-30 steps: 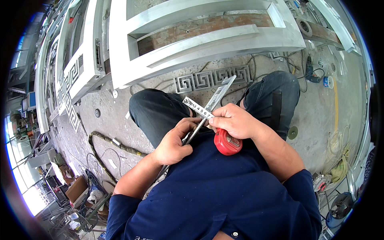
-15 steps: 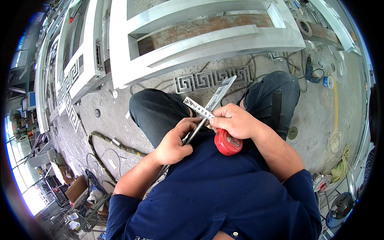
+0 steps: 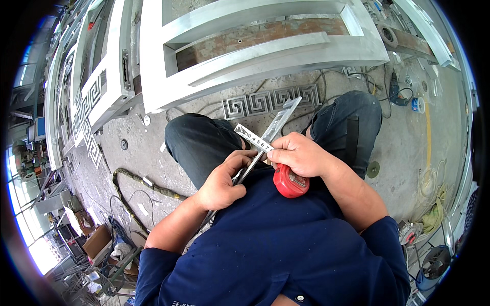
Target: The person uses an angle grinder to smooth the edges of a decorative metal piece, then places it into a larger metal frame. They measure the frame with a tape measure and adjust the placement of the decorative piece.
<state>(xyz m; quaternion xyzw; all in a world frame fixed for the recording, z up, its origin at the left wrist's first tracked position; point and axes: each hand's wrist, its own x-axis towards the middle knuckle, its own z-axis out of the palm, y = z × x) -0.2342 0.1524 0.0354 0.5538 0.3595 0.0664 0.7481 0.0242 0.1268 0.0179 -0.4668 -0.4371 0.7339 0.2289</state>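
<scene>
My left hand [image 3: 224, 181] is closed around a long, narrow metal strip [image 3: 282, 120], which slants up and to the right across my lap. In my right hand [image 3: 301, 155] is a red tape measure [image 3: 291, 181], its case hanging below the fingers. A short length of white blade [image 3: 253, 137] sticks out of it, pinched between thumb and fingers, and crosses over the strip. Both hands are close together in front of my belly, between my bent knees. Part of the strip is hidden under my left hand and forearm.
A large silver metal frame [image 3: 265, 65] lies ahead of my knees. Fretwork panels [image 3: 260, 103] rest on the concrete floor before it. A drill [image 3: 395, 92] and a tape roll [image 3: 418, 105] are at right. A sheathed cable [image 3: 122, 188] curves at left; a second frame [image 3: 109, 92] stands beyond.
</scene>
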